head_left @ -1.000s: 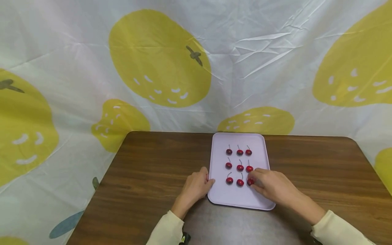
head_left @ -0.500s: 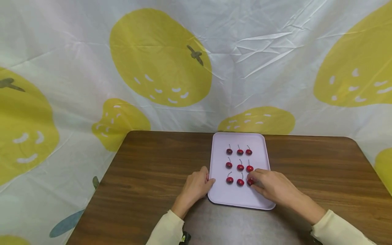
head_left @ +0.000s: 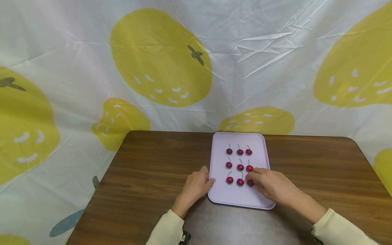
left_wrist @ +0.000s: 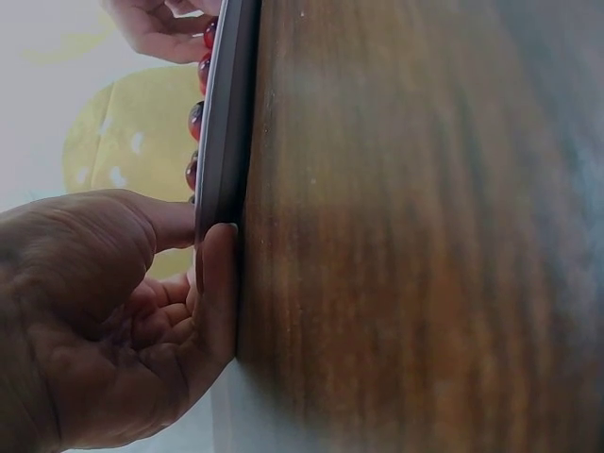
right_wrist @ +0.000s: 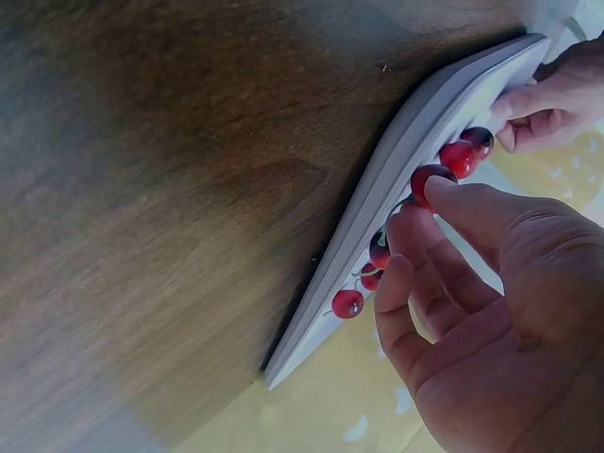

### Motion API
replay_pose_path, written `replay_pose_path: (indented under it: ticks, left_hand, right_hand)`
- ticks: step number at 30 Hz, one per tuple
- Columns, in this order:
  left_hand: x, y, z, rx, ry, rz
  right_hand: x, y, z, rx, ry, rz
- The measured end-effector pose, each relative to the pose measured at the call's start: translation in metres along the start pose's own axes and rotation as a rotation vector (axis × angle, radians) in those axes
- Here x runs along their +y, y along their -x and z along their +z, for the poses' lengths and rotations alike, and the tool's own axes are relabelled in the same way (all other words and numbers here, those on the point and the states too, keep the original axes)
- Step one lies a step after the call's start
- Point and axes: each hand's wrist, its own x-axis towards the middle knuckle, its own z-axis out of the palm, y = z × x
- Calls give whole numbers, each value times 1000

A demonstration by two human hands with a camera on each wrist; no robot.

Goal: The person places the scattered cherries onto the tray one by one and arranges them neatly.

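A pale lilac tray lies on the table with several red cherries on it, set in three rows of three, stems pointing away. My left hand grips the tray's left rim; in the left wrist view the thumb lies over the rim and a finger goes beneath it. At the tray's right side my right hand pinches the near right cherry. Its thumb touches that cherry in the right wrist view, and its fingers partly cover the fruit and stem.
The brown wooden table extends to both sides of the tray. Behind it hangs a white cloth printed with yellow fruit, close to the table's far edge and the tray's far end.
My right hand's fingertips have shifted very slightly left over the near right cherry. The left hand, the tray and the other cherries have stayed in place.
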Motion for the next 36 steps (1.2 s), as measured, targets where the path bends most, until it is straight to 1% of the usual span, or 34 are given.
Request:
replay_pose_path:
  ticks: [13,21,26,31,34,36]
  left_hand:
    - [1,0,1,-9,0,-20]
    - [1,1,0,-7,-6,-18]
    - [0,1,0,-4,-8,-12]
    - [-1,1,0,4,-16,-8]
    - [-1,1,-1,6,-24,-9]
    - [-1,1,-1,3,-26,-7]
  right_hand:
    - [1,3,1,25,-8,-41]
    - [-1,4,1,14,-12,-26]
    - [-2,5,-4,13,-1,16]
    - [-2,7,-12,41,12,64]
    - [-1,8,-15,62,3,116]
    - [1,9,-17,68,-18,168]
